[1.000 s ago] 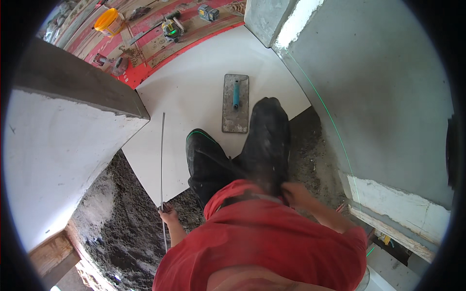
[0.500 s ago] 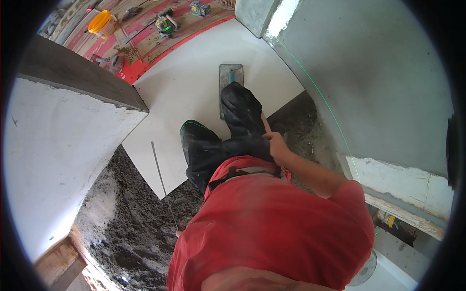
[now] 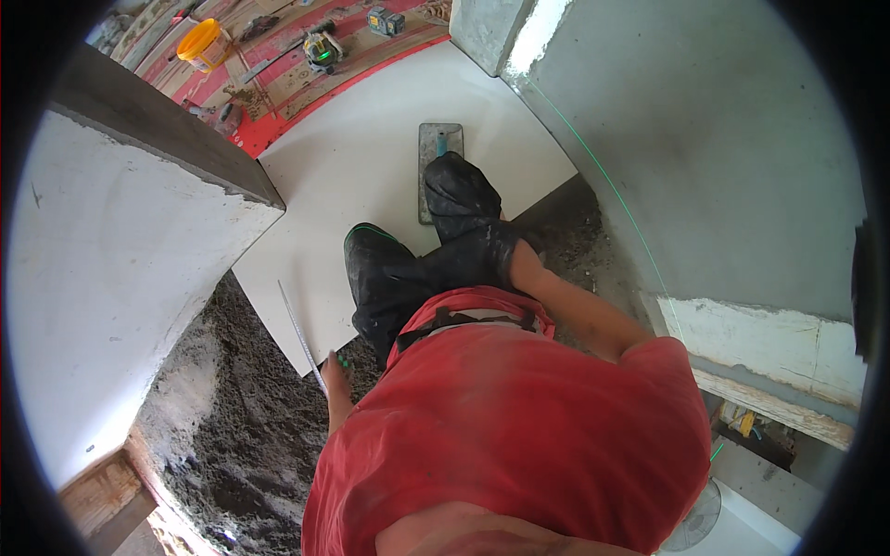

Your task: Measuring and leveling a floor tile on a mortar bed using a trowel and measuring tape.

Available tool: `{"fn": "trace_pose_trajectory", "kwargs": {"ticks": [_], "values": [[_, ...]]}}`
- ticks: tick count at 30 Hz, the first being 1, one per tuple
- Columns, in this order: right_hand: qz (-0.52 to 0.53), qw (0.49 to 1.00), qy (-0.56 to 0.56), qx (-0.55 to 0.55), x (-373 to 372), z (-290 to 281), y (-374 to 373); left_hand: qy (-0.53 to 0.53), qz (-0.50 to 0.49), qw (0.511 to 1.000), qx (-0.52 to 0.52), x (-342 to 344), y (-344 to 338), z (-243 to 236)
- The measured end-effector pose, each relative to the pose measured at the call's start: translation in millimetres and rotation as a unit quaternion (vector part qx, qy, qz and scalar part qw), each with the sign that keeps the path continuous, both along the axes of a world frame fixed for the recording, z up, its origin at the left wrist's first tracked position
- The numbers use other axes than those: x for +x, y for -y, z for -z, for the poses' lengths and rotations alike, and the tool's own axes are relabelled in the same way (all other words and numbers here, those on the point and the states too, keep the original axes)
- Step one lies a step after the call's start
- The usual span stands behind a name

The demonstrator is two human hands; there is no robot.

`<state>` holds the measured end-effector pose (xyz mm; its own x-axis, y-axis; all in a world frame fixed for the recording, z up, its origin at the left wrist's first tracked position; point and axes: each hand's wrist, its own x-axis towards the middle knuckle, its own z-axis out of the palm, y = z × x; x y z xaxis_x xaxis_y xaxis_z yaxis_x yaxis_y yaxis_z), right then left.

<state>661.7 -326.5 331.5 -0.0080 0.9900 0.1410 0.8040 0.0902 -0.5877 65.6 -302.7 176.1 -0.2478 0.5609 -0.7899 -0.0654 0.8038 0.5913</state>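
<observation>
My left hand (image 3: 336, 372) is low at my left side, closed by a long narrow strip that looks like a tape measure blade (image 3: 298, 324). The blade slants out over the corner of a large white tile (image 3: 348, 157). Small green spots show beside the fingers; I cannot tell whether they are laser light. My right hand (image 3: 525, 263) is down at my right thigh, its fingers hidden by the black trousers. Ahead of my right knee, a grey rectangular suction-type pad or float with a blue handle (image 3: 441, 141) lies flat on the tile, partly covered by the knee.
Dark loose mortar (image 3: 260, 398) borders the tile at left and right. A white wall (image 3: 120, 278) stands left, a grey wall (image 3: 723, 139) right with a green laser line. Beyond are a laser level (image 3: 322, 51), a yellow bucket (image 3: 204, 46) and a battery pack (image 3: 386, 20).
My left hand has come forward from beside my body to near the tile corner, and the strip has shifted and turned with it. The right hand has slipped behind the trouser cloth.
</observation>
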Motion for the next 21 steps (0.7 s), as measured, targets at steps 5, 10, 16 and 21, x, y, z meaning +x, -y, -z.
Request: {"fn": "trace_pose_trajectory", "kwargs": {"ticks": [5,10,16,21], "values": [[0.072,0.995,0.022,-0.071,7.0,-4.5,17.5,-0.013,0.055,0.996,0.073,70.2,-49.3,-26.4],[0.057,0.983,0.044,-0.169,2.9,-47.2,14.5,0.008,0.137,0.988,0.072,95.4,-55.6,-35.6],[0.097,0.991,-0.066,-0.066,-14.9,-80.1,30.3,-0.032,0.199,0.976,0.087,100.9,-56.8,-23.2],[0.002,0.999,-0.001,-0.045,12.4,-41.7,63.9,-0.004,0.201,0.977,0.07,119.1,-63.2,-25.1]]}}
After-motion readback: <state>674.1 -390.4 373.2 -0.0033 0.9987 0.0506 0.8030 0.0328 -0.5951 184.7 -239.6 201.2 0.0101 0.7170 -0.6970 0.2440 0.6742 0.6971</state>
